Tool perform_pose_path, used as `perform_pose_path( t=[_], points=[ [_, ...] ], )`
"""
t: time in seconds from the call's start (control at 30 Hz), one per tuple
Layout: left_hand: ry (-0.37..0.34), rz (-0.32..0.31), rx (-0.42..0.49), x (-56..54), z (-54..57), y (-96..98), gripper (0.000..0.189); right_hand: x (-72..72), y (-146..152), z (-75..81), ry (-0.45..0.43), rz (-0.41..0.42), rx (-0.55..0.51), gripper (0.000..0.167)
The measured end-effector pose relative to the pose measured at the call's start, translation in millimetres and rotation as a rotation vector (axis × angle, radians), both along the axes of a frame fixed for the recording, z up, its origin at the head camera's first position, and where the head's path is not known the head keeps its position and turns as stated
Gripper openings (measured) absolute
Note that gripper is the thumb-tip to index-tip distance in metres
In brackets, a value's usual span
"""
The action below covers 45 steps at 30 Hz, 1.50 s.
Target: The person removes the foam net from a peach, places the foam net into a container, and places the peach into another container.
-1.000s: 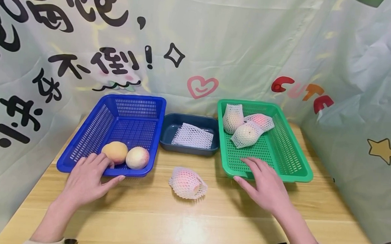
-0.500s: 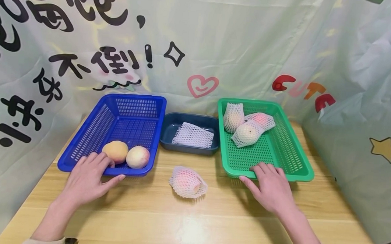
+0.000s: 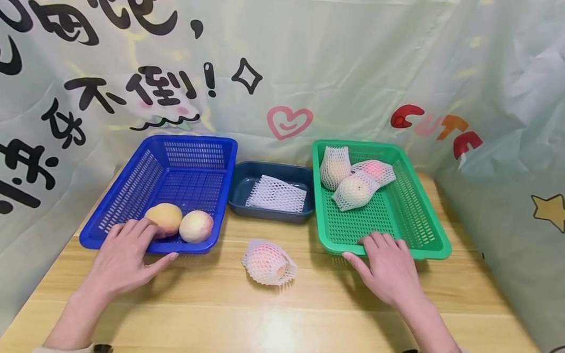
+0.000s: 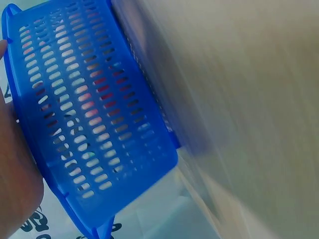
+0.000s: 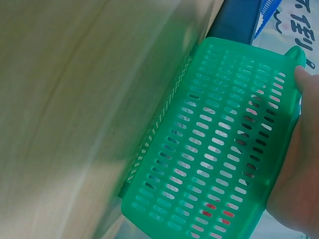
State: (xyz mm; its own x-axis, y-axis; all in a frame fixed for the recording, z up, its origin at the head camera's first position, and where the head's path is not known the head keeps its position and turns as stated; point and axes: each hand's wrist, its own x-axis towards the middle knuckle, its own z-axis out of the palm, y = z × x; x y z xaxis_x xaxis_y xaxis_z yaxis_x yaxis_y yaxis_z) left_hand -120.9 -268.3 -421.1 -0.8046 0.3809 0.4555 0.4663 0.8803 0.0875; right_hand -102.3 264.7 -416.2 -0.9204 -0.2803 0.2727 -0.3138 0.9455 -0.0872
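My left hand (image 3: 121, 256) holds the front rim of the blue basket (image 3: 197, 153), fingers bent over it and thumb stretched along the outside. Just past those fingers, two bare peaches lie in the basket, one yellowish (image 3: 166, 218) and one pale with a pink side (image 3: 196, 226). The front rim of the green basket (image 3: 426, 216) is gripped by my right hand (image 3: 392, 270), its fingertips hidden inside. Several peaches in white foam nets (image 3: 356, 191) lie toward that basket's back left. In both wrist views the slotted basket walls fill much of the picture.
Between the baskets stands a dark blue tray (image 3: 236, 209) with flat white foam netting (image 3: 277, 194) in it. One netted peach (image 3: 267, 262) lies on the wooden table (image 3: 236, 323) in front of the tray. A printed cloth (image 3: 355, 68) hangs behind and along the sides.
My right hand has shifted slightly right and its fingers have curled over the green basket's rim. The left hand keeps its hold. The whole head view has slid a little.
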Motion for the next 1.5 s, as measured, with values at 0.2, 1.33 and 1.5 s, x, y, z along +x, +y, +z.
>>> perform_pose_path(
  t=[0.2, 1.33, 1.5],
  points=[
    [0.051, -0.091, 0.097, -1.1, 2.8, 13.5, 0.059, 0.1, -2, -0.1, 0.001, -0.002, 0.004, 0.049],
    [-0.221, -0.511, 0.019, -16.2, 3.9, 165.8, 0.086, 1.3, 1, -1.0, 0.017, -0.002, -0.002, 0.048],
    [-0.359, -0.466, -0.023, -17.0, -5.3, 173.2, 0.088, 1.4, -1, -0.8, 0.01, 0.001, -0.006, 0.049]
  ],
)
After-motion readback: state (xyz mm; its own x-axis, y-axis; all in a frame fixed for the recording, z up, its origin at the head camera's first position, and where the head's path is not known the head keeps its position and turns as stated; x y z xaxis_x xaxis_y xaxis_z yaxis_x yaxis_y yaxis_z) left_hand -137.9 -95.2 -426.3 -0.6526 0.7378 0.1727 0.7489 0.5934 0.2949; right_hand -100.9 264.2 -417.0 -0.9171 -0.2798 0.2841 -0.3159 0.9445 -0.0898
